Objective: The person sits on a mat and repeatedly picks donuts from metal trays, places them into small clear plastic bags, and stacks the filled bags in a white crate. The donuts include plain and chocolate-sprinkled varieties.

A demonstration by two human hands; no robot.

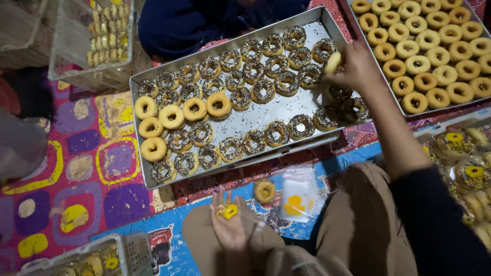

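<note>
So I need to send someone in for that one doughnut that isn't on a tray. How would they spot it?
Start at the big metal tray of sprinkled doughnuts in the middle. Just below its near edge, on the blue printed mat, lies a single doughnut, left of a small clear plastic bag. It is the only one lying alone, off any tray and unwrapped.

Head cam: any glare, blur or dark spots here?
Head view: soft glare on the bare floor of the metal tray; right hand slightly motion-blurred; left hand dimmer but readable; top-left corner and the person's dark sleeve underexposed.
</note>
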